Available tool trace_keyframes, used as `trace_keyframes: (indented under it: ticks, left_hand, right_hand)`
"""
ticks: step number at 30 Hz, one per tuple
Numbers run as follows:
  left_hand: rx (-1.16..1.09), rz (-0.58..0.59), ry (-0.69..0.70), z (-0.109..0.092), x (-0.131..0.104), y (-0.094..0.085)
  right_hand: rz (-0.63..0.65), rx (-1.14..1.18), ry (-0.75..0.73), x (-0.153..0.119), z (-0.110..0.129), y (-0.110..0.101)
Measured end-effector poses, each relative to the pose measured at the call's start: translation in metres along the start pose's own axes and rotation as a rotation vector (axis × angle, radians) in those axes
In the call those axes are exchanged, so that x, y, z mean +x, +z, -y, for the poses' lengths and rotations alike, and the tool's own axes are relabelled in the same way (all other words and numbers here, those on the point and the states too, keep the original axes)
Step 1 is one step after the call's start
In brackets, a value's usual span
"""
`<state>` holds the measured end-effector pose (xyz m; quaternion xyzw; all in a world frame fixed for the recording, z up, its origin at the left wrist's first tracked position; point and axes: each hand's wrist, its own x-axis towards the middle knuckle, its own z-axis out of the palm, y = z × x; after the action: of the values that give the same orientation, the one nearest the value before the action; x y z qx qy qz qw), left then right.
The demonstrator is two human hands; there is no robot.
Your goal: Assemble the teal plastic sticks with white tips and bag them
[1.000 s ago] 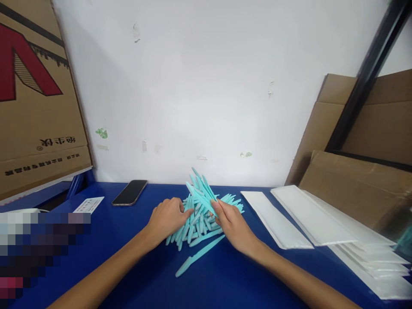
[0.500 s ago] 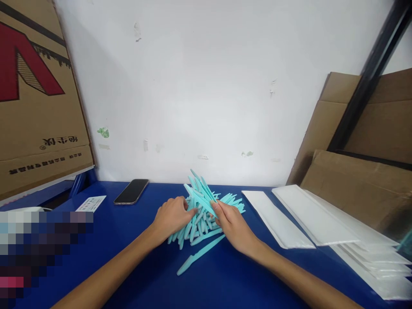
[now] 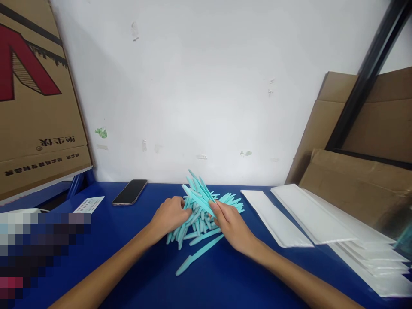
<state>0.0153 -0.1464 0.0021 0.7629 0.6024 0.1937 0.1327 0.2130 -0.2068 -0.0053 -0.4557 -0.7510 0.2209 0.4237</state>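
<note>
A loose pile of turquoise eyebrow razors (image 3: 199,225) lies on the blue table (image 3: 154,274). Above it, my right hand (image 3: 230,219) pinches a fanned bunch of the same razors (image 3: 200,193), their narrow ends pointing up and left. My left hand (image 3: 170,214) is at the pile's left side, fingers curled inward and thumb against the razors. Its fingertips are partly hidden, so whether a razor is between them cannot be made out. One single razor (image 3: 198,256) lies apart in front of the pile, slanting up toward my right wrist.
White flat packets (image 3: 325,214) are stacked at the right, with one white packet (image 3: 273,219) beside them. A phone (image 3: 130,192) and a printed card (image 3: 89,204) lie at the left. Cardboard boxes (image 3: 41,120) flank both sides, and a white wall (image 3: 199,86) stands behind.
My left hand has shifted slightly left, and its thumb has drawn back toward the fingers. The right hand still holds its bunch in nearly the same place. The view has moved slightly.
</note>
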Motion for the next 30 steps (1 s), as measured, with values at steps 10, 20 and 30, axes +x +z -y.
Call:
trace_keyframes:
  ticks: [10,20,30]
  left_hand:
    - [-0.118,-0.006,0.007,0.002,0.004,-0.002]
    - [-0.378,0.110,-0.007,0.001,0.006,-0.010]
    - [-0.914,0.275,-0.048,0.000,-0.001,-0.025]
  right_hand:
    - [-0.001,0.014,-0.009,0.001,-0.002,0.001]
    - [0.008,0.014,0.011,0.000,-0.002,0.001]
    - [-0.085,0.157,0.159,0.002,-0.005,0.000]
